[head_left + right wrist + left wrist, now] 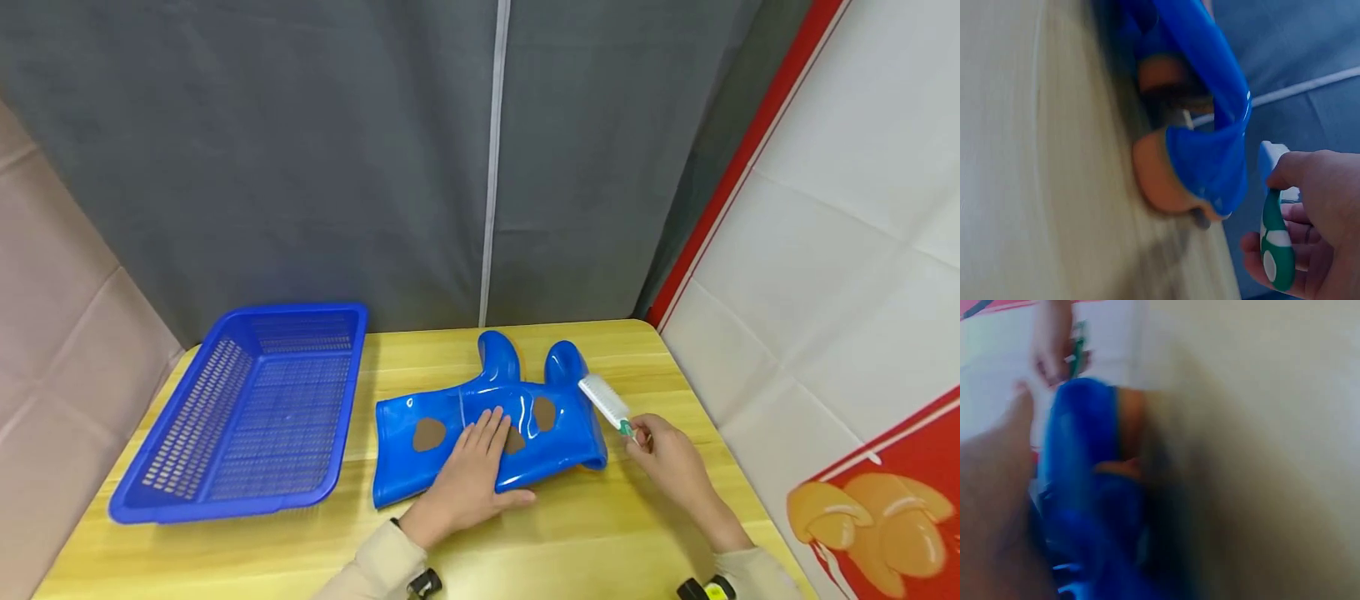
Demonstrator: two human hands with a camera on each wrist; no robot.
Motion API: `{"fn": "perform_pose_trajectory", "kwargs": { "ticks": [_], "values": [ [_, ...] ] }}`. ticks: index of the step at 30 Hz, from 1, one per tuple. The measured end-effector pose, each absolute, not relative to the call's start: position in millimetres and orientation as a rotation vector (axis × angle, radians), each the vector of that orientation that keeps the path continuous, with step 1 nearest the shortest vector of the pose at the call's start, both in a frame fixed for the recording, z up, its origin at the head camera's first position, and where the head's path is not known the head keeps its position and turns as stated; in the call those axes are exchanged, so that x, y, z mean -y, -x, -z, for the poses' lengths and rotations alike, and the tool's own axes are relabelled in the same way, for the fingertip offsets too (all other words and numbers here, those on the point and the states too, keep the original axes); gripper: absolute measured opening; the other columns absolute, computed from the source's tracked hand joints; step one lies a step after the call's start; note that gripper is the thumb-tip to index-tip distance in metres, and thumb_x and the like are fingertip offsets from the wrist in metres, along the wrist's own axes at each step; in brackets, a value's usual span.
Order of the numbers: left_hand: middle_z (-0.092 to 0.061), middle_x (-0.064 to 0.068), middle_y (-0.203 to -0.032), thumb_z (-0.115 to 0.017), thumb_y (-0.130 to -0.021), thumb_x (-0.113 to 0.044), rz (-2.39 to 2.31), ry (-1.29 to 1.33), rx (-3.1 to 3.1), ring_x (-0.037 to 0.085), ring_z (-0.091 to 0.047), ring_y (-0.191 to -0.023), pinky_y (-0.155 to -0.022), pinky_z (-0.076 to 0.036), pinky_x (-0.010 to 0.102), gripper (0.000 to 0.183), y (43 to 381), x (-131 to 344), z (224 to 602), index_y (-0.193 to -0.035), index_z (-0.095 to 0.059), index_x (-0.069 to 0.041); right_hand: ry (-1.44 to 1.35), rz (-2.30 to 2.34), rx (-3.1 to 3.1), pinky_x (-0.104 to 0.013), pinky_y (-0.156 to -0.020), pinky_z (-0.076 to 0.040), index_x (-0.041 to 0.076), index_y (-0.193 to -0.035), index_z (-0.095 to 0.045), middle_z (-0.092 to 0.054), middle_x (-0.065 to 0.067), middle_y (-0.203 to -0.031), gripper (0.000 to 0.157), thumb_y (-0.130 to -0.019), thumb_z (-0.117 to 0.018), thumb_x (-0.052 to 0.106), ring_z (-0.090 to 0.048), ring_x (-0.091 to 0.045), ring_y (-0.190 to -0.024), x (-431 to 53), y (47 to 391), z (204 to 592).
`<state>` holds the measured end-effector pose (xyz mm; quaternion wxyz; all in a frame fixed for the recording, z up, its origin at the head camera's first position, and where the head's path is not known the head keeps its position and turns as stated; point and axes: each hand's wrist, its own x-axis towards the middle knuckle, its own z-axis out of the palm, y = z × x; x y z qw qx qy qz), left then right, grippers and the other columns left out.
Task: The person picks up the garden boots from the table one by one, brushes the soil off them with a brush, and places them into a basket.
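Note:
A pair of glossy blue rain boots (480, 400) lies on its side on the table, toes pointing to the back, with brown patches (429, 434) on the upper surface. My left hand (468, 479) rests on the boots with fingers straight, partly covering one patch. At the right end of the boots, my right hand (667, 462) grips a scrub brush (606, 398) by its green and white handle (1277, 244). Its white bristle head overlaps the right boot's edge in the head view. Orange soles (1157, 172) show in the right wrist view. The left wrist view is blurred.
A blue plastic basket (358, 358) with mesh walls stands on the left of the wooden table (570, 542). Behind the table hangs a grey curtain (337, 167). White panels (840, 233) with red trim close off the right side.

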<state>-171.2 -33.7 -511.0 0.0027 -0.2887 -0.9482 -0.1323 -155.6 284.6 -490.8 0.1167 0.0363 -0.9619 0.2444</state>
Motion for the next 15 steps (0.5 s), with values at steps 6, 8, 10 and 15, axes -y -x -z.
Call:
{"fn": "perform_pose_trajectory", "kwargs": {
  "ticks": [6,8,10,15],
  "values": [
    [-0.021,0.01,-0.167,-0.065,-0.074,-0.076,0.319,0.874,2.898,0.031,-0.02,-0.155,-0.125,-0.023,0.052,0.117,193.4,46.0,490.4,-0.158,-0.021,-0.008,-0.199,-0.663,2.823,-0.019,-0.052,-0.034,0.006,-0.106,-0.066,-0.052,0.005,-0.078,0.022,-0.088,-0.074,0.016,-0.04,0.0,-0.061,-269.3,155.1,481.9],
    [-0.015,0.011,-0.168,-0.066,-0.069,-0.08,0.241,0.858,2.921,0.032,-0.014,-0.156,-0.125,-0.02,0.053,0.125,194.6,47.1,494.8,-0.158,-0.019,-0.006,-0.201,-0.649,2.832,-0.018,-0.053,-0.034,0.008,-0.105,-0.067,-0.052,0.006,-0.078,0.022,-0.086,-0.076,0.016,-0.04,0.0,-0.061,-266.5,154.5,481.1],
    [-0.015,0.013,-0.168,-0.064,-0.068,-0.082,0.196,0.828,2.959,0.033,-0.015,-0.156,-0.125,-0.02,0.053,0.127,191.8,47.1,503.1,-0.158,-0.019,-0.004,-0.201,-0.653,2.851,-0.018,-0.053,-0.034,0.009,-0.106,-0.068,-0.052,0.006,-0.078,0.023,-0.086,-0.076,0.015,-0.04,-0.001,-0.06,-264.2,154.0,481.5],
    [-0.019,0.015,-0.166,-0.06,-0.068,-0.084,0.131,0.772,2.977,0.034,-0.021,-0.154,-0.123,-0.025,0.054,0.126,183.3,44.7,521.2,-0.157,-0.022,-0.003,-0.196,-0.597,2.88,-0.018,-0.053,-0.034,0.01,-0.106,-0.07,-0.052,0.006,-0.076,0.023,-0.085,-0.077,0.017,-0.042,-0.004,-0.063,-260.0,154.8,483.9]
  ]
}}
